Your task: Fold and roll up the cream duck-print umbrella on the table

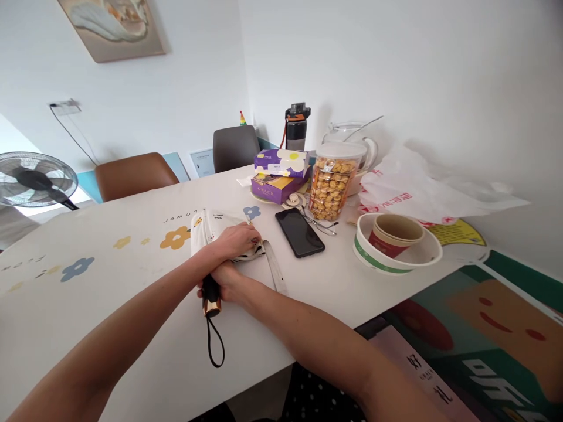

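Observation:
A folded white umbrella (206, 225) with a flower print lies on the white table (109, 275). Its dark handle (211, 296) with a gold band points toward me, and a black wrist loop (215, 346) trails from it. My right hand (226, 281) is closed round the umbrella just above the handle. My left hand (235, 240) lies over the folded canopy, fingers curled and pressed on the fabric. A flat strap (275, 266) from the umbrella stretches along the table beside my hands.
A black phone (299, 232) lies right of my hands. Beyond it stand a clear snack jar (329, 181), purple boxes (277, 176), a bottle (296, 127) and a glass jug (352, 138). A paper bowl with a cup (396, 237) and a plastic bag (413, 190) sit right. Chairs (134, 173) and a fan (35, 179) are behind.

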`<state>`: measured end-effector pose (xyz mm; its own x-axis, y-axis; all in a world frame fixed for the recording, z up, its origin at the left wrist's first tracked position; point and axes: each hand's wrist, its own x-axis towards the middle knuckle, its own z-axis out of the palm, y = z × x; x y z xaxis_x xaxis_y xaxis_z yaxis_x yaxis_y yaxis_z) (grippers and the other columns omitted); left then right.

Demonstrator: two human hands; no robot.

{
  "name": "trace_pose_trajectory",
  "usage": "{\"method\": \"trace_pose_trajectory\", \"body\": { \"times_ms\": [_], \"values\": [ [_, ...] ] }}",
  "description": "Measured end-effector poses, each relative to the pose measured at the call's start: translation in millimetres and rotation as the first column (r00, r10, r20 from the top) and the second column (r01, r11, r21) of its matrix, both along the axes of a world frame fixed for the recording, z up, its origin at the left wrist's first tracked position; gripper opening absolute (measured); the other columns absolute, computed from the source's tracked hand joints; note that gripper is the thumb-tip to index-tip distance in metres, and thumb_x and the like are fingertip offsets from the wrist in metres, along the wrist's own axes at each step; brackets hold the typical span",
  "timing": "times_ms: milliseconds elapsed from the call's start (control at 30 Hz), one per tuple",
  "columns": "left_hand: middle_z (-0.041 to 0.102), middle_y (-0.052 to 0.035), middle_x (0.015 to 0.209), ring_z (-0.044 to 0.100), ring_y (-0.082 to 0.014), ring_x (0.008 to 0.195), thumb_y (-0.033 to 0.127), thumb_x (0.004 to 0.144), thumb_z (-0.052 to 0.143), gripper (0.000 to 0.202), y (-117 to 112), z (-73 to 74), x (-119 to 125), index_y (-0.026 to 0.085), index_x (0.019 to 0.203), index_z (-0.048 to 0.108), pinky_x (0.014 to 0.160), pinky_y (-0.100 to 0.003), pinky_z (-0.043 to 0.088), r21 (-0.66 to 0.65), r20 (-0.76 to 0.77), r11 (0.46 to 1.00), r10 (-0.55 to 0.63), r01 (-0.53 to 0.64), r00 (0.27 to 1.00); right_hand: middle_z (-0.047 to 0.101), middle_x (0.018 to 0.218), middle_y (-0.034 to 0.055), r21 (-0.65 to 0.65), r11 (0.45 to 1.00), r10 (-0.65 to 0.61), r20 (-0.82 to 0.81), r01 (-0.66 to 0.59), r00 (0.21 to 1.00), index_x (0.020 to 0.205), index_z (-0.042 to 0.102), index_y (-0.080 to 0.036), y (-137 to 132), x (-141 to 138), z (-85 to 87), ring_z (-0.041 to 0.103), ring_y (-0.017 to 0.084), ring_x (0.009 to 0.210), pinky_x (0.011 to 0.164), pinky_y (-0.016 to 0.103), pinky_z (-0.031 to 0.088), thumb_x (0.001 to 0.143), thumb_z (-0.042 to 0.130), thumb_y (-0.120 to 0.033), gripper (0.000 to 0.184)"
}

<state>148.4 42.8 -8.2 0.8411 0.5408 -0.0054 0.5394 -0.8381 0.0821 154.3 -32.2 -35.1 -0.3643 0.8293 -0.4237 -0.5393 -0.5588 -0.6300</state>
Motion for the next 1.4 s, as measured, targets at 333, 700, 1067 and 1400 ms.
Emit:
{"method": "trace_pose_trajectory", "body": {
  "times_ms": [333,700,1067,1400],
  "values": [
    [0.062,-0.0004,0.096,0.055,-0.0155,0.086,0.018,0.078,0.041,0.02,-12.0,6.1,2.0,0.023,0.088,0.057,0.063,-0.025,0.039,0.075,0.296,0.982,0.142,-0.171,0.945,0.046,0.048,-0.0016,0.056,0.998,0.014,-0.01,-0.014,1.0,0.07,0.047,-0.017,-2.5,2.2,1.8,0.042,0.01,0.037,0.034,0.027,0.044,0.08,0.044,-0.019,0.011],
    [0.058,0.0001,0.084,0.054,-0.0089,0.06,0.018,0.076,0.043,0.03,-28.3,30.1,-73.5,0.021,0.105,0.05,0.055,-0.021,0.043,-0.128,0.837,0.85,0.369,-0.511,0.405,0.054,0.06,0.0005,-0.04,0.997,0.065,0.025,-0.064,0.998,0.076,0.051,-0.011,1.6,2.9,3.9,0.055,0.012,0.044,0.043,0.032,0.055,0.077,0.057,-0.014,0.006],
    [0.054,0.0028,0.083,0.058,-0.0083,0.053,0.015,0.068,0.044,0.012,-64.4,-6.9,-166.2,0.02,0.074,0.053,0.051,-0.022,0.044,-0.294,0.714,0.698,0.614,-0.653,0.335,0.046,0.054,-0.0043,-0.042,0.996,0.077,0.021,-0.076,0.997,0.068,0.05,-0.014,1.0,7.6,8.5,0.043,0.006,0.039,0.033,0.019,0.04,0.07,0.064,-0.013,0.014],
    [0.056,0.0002,0.082,0.056,-0.0138,0.07,0.02,0.066,0.044,0.01,-58.7,-30.6,-178.9,0.021,0.068,0.053,0.062,-0.025,0.042,-0.273,0.665,0.753,0.597,-0.599,0.449,0.046,0.058,-0.0044,0.0,0.995,0.102,-0.092,-0.102,0.991,0.074,0.046,-0.017,5.0,17.1,8.0,0.04,0.005,0.04,0.033,0.017,0.036,0.07,0.065,-0.045,0.034]
  ]
}}
